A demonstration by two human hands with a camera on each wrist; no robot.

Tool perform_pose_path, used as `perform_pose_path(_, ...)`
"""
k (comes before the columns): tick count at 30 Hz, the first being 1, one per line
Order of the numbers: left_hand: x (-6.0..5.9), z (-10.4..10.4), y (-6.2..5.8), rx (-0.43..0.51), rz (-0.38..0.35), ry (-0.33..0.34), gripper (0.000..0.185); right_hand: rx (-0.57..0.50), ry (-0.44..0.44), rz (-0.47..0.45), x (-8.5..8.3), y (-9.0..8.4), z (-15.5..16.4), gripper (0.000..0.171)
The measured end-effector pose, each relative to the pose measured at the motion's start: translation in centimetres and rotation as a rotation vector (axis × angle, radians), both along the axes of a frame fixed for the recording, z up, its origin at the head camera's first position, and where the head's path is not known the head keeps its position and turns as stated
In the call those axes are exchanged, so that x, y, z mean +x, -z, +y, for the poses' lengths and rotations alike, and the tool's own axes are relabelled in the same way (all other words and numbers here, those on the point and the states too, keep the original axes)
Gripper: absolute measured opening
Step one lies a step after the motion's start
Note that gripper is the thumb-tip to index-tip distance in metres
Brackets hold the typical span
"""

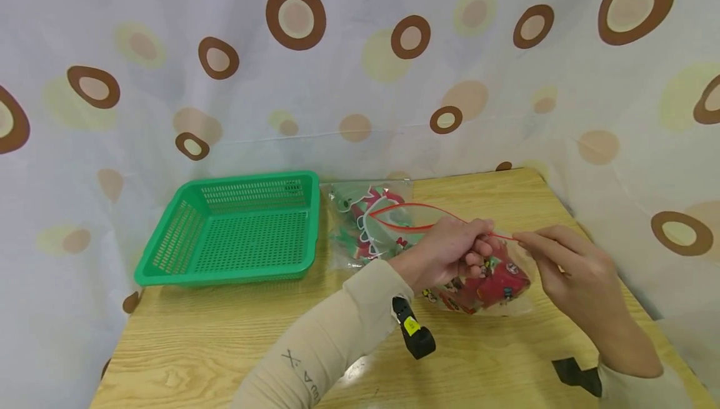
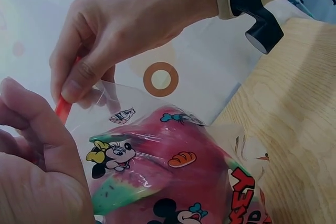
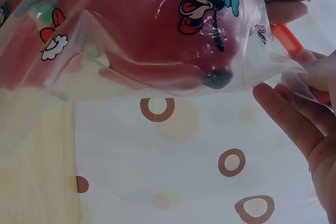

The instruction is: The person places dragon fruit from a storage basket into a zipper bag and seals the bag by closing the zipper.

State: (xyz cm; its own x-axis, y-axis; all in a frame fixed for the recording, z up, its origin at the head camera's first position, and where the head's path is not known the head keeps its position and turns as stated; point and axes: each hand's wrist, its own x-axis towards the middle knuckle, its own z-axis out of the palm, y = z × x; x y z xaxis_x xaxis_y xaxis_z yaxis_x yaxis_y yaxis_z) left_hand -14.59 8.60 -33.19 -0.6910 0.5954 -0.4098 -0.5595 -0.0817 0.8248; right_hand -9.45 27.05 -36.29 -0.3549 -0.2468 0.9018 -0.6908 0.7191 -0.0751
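Note:
A clear zip bag (image 1: 500,287) with cartoon prints and a red zip strip (image 1: 422,205) hangs from both hands over the table. Red and green things show through its film (image 2: 163,177); their kind is blurred by the plastic. My left hand (image 1: 450,249) grips the bag's top edge partway along the strip, fingers curled. To the left of it the strip gapes in a loop. At the right end of the strip, my right hand (image 1: 585,277) pinches the corner between thumb and fingers, as the right wrist view shows at the red corner (image 3: 289,39).
A green plastic basket (image 1: 312,234) stands at the left of the wooden table (image 1: 225,334). Beside it lies another clear bag (image 1: 343,252) with red and green things inside, partly behind the left hand. A patterned curtain (image 1: 337,84) closes off the back and right sides.

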Motion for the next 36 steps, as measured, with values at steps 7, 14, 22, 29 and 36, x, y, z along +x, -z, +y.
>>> perform_pose_path(7, -0.1, -0.6, 0.3, 0.038, -0.048, -0.028, 0.037, 0.006, 0.015, -0.007, 0.1, 0.1, 0.4, 0.048)
perform_pose_path(14, -0.4, -2.0, 0.9, 0.066, -0.077, -0.073, 0.034, -0.007, 0.025, -0.018, 0.0, 0.6, 1.0, 0.049)
perform_pose_path(22, -1.1, -3.9, 1.7, 0.068, -0.061, -0.123, 0.035, -0.050, 0.039, -0.002, 0.0, 0.9, 1.5, 0.049)
perform_pose_path(29, -2.0, -6.1, 2.2, 0.032, -0.012, -0.144, 0.033, -0.068, 0.087, -0.033, 0.5, 0.8, 2.0, 0.051)
perform_pose_path(36, -2.6, -8.5, 2.2, 0.016, -0.009, -0.210, 0.032, -0.118, 0.075, -0.045, 0.8, 0.8, 2.2, 0.052)
